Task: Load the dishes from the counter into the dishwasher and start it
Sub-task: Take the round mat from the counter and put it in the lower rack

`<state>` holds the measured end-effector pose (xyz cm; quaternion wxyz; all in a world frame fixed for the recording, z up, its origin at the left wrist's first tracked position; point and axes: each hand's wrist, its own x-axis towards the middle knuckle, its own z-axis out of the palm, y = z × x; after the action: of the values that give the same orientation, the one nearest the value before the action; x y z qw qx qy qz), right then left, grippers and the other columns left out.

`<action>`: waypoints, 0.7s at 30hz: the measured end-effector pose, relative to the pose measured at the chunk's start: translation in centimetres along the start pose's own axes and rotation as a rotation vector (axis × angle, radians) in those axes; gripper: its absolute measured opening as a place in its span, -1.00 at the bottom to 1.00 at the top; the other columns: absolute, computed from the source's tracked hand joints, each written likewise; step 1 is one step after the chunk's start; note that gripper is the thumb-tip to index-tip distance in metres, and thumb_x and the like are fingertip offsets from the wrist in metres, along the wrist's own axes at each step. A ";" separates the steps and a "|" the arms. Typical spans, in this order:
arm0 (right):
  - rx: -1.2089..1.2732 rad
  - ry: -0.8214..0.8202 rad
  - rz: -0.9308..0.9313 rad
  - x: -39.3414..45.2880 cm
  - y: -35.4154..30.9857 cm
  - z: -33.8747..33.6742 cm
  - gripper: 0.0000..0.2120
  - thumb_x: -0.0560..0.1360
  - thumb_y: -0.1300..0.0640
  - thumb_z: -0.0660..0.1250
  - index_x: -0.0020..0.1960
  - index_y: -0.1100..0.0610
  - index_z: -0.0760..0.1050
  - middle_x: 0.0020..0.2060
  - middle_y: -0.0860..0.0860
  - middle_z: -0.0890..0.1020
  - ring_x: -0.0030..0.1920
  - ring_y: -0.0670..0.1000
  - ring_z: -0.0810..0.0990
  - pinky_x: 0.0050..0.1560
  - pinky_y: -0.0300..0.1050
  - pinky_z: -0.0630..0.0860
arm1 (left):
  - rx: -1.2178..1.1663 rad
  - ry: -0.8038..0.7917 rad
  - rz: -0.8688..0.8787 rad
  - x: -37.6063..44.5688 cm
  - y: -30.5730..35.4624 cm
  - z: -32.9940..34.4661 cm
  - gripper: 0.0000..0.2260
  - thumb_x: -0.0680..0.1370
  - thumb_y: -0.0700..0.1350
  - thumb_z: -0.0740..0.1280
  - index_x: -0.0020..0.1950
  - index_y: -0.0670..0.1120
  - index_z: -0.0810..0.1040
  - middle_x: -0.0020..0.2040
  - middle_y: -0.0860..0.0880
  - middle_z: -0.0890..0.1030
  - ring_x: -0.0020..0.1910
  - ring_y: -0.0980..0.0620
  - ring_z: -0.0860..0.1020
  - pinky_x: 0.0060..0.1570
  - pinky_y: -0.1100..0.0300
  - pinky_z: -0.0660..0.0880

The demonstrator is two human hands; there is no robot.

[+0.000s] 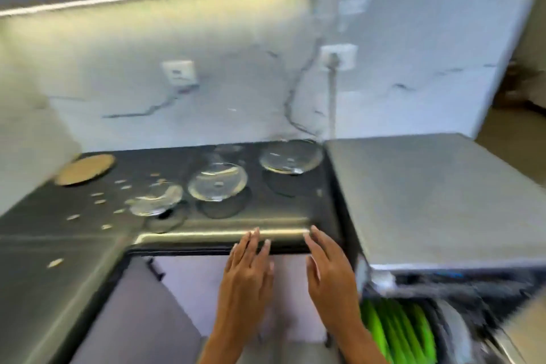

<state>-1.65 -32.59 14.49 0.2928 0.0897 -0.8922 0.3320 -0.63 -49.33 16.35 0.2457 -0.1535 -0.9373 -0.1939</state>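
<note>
Three clear glass bowls stand on the dark counter (pixel 295 210): a small one (pixel 156 199) at the left, a middle one (pixel 217 182), and a larger one (pixel 291 156) at the back right. My left hand (pixel 246 269) and my right hand (pixel 329 272) hover with straight fingers just before the counter's front edge, holding nothing. The dishwasher (pixel 443 319) stands open at the lower right, with green plates (pixel 399 331) upright in its rack. The picture is blurred by motion.
A round cork mat (pixel 85 169) lies at the back left of the counter, with several small pale bits (pixel 102 201) scattered near it. A grey worktop (pixel 428 195) sits over the dishwasher. Two wall sockets are on the marble backsplash (pixel 236 91).
</note>
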 end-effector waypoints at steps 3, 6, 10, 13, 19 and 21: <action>0.096 -0.075 -0.140 3.9 -4.8 5.2 -0.69 0.51 0.14 0.18 0.18 0.17 0.54 0.24 0.08 0.53 0.18 0.09 0.52 0.18 -0.11 0.42 | 0.090 0.106 -0.200 -0.7 -6.5 -3.7 -0.62 0.54 -0.06 0.13 0.20 -0.21 0.60 0.31 -0.18 0.50 0.36 -0.06 0.32 0.28 0.05 0.28; 0.165 -0.112 -0.229 7.0 -9.0 10.4 -0.71 0.45 0.30 0.37 0.17 0.20 0.56 0.23 0.09 0.54 0.16 0.11 0.56 0.02 0.01 0.58 | 0.200 0.145 -0.371 -1.7 -12.8 -6.2 -0.59 0.58 0.02 0.07 0.22 -0.14 0.59 0.32 -0.12 0.50 0.37 0.00 0.28 0.33 0.13 0.17; 0.230 -0.191 -0.271 11.1 -13.6 18.9 -0.68 0.41 0.33 0.40 0.16 0.19 0.57 0.23 0.07 0.54 0.19 0.10 0.54 0.06 0.02 0.57 | 0.297 0.154 -0.495 -1.5 -22.5 -8.5 -0.60 0.53 -0.02 0.12 0.14 -0.16 0.64 0.28 -0.15 0.53 0.33 -0.09 0.41 0.29 0.09 0.23; 0.263 -0.225 -0.289 14.7 -17.2 25.9 -0.70 0.40 0.34 0.41 0.12 0.18 0.58 0.20 0.06 0.56 0.18 0.06 0.54 0.07 -0.03 0.57 | 0.342 0.133 -0.566 0.4 -30.3 -10.0 -0.61 0.52 -0.02 0.11 0.14 -0.15 0.63 0.28 -0.15 0.54 0.30 -0.13 0.47 0.31 0.06 0.27; 0.268 -0.263 -0.300 22.1 -24.6 38.7 -0.71 0.37 0.36 0.43 0.08 0.19 0.60 0.15 0.04 0.59 0.11 0.04 0.59 -0.01 -0.04 0.61 | 0.444 0.018 -0.622 6.5 -45.3 -12.5 -0.66 0.46 -0.04 0.17 0.07 -0.10 0.66 0.21 -0.13 0.59 0.24 -0.10 0.53 0.17 -0.05 0.46; 0.255 -0.256 -0.285 23.9 -26.6 42.6 -0.71 0.37 0.36 0.44 0.07 0.19 0.61 0.14 0.04 0.60 0.12 0.06 0.59 -0.02 -0.02 0.62 | 0.471 -0.038 -0.627 8.8 -50.2 -12.7 -0.63 0.47 -0.03 0.13 0.05 -0.10 0.67 0.18 -0.13 0.60 0.22 -0.08 0.55 0.14 -0.02 0.49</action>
<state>-31.37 -79.55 16.91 0.2075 0.2926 -0.8512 0.3832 -22.13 -97.25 16.69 0.1855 0.1974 -0.9619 -0.0364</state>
